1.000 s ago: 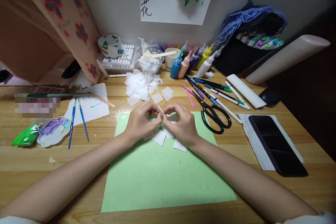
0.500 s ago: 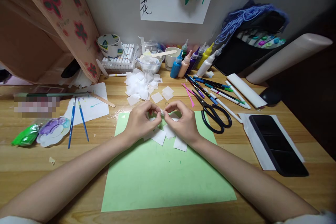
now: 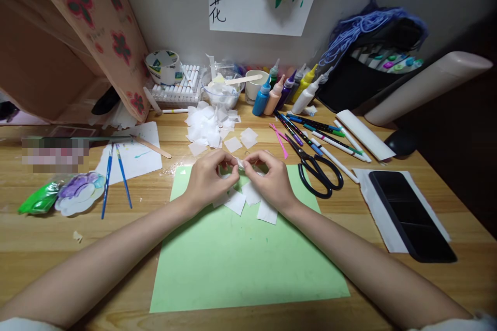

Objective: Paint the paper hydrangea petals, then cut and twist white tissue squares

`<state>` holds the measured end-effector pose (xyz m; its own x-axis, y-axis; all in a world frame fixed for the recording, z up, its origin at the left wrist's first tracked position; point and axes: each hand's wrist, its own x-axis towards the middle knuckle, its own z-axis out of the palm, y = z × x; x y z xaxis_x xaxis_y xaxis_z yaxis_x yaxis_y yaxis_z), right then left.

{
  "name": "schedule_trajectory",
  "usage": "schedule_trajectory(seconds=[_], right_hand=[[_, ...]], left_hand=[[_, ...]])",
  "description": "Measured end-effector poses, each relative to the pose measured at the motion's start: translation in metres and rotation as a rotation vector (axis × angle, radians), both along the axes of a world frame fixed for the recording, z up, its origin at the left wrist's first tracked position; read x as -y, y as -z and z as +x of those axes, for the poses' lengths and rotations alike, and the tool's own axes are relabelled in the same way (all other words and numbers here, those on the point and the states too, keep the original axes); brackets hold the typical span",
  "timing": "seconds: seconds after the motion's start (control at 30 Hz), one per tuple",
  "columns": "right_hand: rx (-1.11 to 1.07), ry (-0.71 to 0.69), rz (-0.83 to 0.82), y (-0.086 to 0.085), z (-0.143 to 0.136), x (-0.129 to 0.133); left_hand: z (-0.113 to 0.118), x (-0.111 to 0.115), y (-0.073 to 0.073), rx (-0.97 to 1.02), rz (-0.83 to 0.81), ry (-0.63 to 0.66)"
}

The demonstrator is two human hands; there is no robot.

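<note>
Above the upper part of a pale green rectangular paper sheet (image 3: 248,264) on the brown wooden tabletop (image 3: 34,251), the left hand (image 3: 212,178) and right hand (image 3: 269,178) meet, thumbs and fingers pinched together on a small piece of thin white paper (image 3: 240,164). Its exact shape is mostly hidden by the fingers. Beneath and just below the hands, loose white paper squares (image 3: 267,213) lie on the green sheet. Beyond its far edge sits a heaped pile of white paper squares (image 3: 205,125); near the right hand, black-handled metal scissors (image 3: 326,170) lie partly overlapping the sheet.
</note>
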<state>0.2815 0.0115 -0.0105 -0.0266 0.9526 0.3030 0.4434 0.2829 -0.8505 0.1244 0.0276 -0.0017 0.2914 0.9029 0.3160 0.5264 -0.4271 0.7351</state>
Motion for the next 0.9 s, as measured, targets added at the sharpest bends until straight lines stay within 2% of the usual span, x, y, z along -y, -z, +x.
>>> schedule_trajectory(seconds=[0.33, 0.53, 0.67, 0.77, 0.9], right_hand=[[-0.234, 0.118, -0.109, 0.007, 0.004, -0.011], [-0.362, 0.203, -0.144, 0.010, 0.006, -0.014], [-0.492, 0.209, -0.208, 0.015, 0.008, -0.018], [-0.466, 0.152, -0.196, 0.017, 0.009, -0.019], [-0.226, 0.187, -0.020, 0.011, 0.007, -0.013]], left_hand=[[0.000, -0.002, -0.002, 0.056, -0.043, -0.045], [-0.001, -0.003, -0.002, 0.143, -0.097, -0.113], [-0.002, -0.005, 0.000, 0.192, -0.134, -0.163], [-0.003, -0.007, 0.001, 0.206, -0.180, -0.178], [-0.002, -0.008, 0.001, 0.217, -0.225, -0.156]])
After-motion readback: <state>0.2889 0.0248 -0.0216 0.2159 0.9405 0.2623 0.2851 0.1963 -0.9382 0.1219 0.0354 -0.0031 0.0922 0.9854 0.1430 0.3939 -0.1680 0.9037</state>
